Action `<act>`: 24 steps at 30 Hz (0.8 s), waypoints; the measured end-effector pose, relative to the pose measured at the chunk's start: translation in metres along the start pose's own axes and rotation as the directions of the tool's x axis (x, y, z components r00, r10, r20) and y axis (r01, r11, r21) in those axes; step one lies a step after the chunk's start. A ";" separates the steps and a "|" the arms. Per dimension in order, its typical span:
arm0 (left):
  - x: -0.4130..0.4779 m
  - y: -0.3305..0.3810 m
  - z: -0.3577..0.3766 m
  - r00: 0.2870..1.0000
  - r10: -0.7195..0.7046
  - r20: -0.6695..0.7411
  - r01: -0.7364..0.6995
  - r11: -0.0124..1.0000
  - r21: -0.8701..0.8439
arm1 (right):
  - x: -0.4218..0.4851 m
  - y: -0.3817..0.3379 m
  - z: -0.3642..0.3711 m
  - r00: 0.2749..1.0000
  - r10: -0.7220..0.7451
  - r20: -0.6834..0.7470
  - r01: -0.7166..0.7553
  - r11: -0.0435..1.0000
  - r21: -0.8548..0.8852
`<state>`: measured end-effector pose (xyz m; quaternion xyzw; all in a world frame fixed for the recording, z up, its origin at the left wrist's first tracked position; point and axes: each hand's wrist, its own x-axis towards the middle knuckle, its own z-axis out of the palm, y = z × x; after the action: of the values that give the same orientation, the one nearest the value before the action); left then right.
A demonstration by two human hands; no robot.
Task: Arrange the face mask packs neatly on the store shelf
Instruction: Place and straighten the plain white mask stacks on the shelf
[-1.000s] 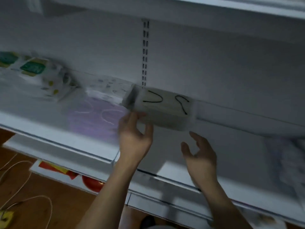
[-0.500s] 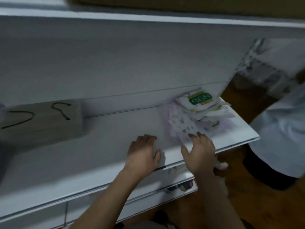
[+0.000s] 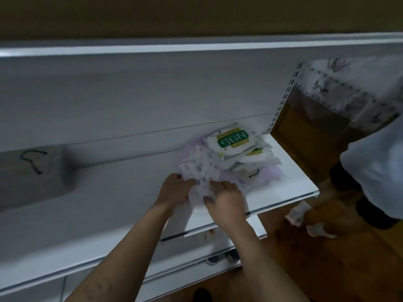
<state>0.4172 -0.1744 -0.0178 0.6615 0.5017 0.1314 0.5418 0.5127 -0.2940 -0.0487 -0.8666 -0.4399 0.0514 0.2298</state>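
**Both hands on one patterned pack, right end of shelf**

Left hand (image 3: 174, 190): fingers (image 3: 177, 177) curled round the left edge of a patterned pack (image 3: 199, 171) (white, small blue marks), thumb lying on top of it. Right hand (image 3: 226, 201): fingers (image 3: 220, 184) curled down over the same pack's near right corner, thumb at its near edge. So the pack sits between the two sets of fingers, gripped from both sides, low over the white shelf (image 3: 109, 203). Motion blur makes the exact contact points hard to read.

Just beyond the fingers and to their right is a loose pile (image 3: 244, 159) of face mask packs, overlapping at mixed angles. On top is an N95 pack (image 3: 232, 141) with a green label, reading upside down from here. A purple pack (image 3: 271, 174) pokes out beneath the pile, right of the right fingers. The patterned pack's far end overlaps the pile.

Well to the left of the left fingers is a grey box (image 3: 32, 171) with black loops showing on it. It is on the same shelf, apart from the pile.

Beyond the pile, a slotted post (image 3: 283, 99) marks the shelf's end. Right of that are a wooden floor (image 3: 327, 269), another person (image 3: 375, 171) in a pale garment and white scraps (image 3: 296, 214) on the floor. The edge of a lower shelf (image 3: 250, 231) shows below the hands.
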 end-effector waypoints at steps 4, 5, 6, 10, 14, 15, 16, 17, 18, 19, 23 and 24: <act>-0.002 0.004 -0.002 0.997 0.004 -0.077 -0.011 0.995 -0.095 | 0.013 0.009 0.011 0.996 -0.042 -0.083 0.061 0.968 0.245; -0.004 0.003 -0.002 0.995 -0.001 -0.095 -0.007 0.996 -0.087 | 0.018 0.010 0.013 0.994 -0.037 -0.102 0.065 0.956 0.286; -0.006 0.002 -0.002 0.994 -0.006 -0.109 -0.003 0.997 -0.083 | 0.022 0.010 0.013 0.992 -0.036 -0.123 0.074 0.944 0.322; -0.021 -0.013 -0.006 0.995 -0.024 -0.095 0.006 0.981 -0.193 | 0.030 -0.003 -0.009 0.996 0.062 0.063 -0.086 0.837 0.540; -0.035 -0.034 -0.014 0.999 0.031 -0.027 -0.040 0.886 -0.463 | 0.032 -0.011 -0.010 0.941 0.115 0.317 -0.335 0.427 0.840; -0.038 -0.037 -0.017 0.999 0.049 -0.021 -0.053 0.864 -0.501 | 0.033 -0.011 -0.004 0.932 0.110 0.346 -0.362 0.343 0.867; -0.040 -0.039 -0.019 0.997 0.069 -0.020 -0.069 0.846 -0.529 | 0.033 -0.013 0.001 0.923 0.112 0.367 -0.384 0.304 0.872; -0.043 -0.040 -0.020 0.996 0.083 -0.021 -0.081 0.832 -0.549 | 0.033 -0.015 0.003 0.919 0.104 0.381 -0.394 0.286 0.873; -0.045 -0.041 -0.022 0.995 0.098 -0.020 -0.093 0.818 -0.568 | 0.031 -0.019 0.003 0.919 0.088 0.384 -0.393 0.273 0.878; -0.048 -0.042 -0.024 0.994 0.112 -0.016 -0.101 0.806 -0.583 | 0.029 -0.023 0.001 0.925 0.070 0.374 -0.378 0.277 0.883; -0.055 -0.044 -0.032 0.995 0.093 -0.023 -0.085 0.752 -0.653 | 0.019 -0.036 -0.005 0.976 -0.003 0.219 -0.197 0.428 0.882; -0.057 -0.044 -0.033 0.996 0.089 -0.031 -0.087 0.741 -0.666 | 0.015 -0.040 -0.007 0.981 -0.035 0.193 -0.157 0.455 0.877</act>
<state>0.3443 -0.2046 -0.0214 0.4474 0.3894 0.3263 0.7360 0.4946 -0.2642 -0.0227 -0.6262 -0.3361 0.3607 0.6040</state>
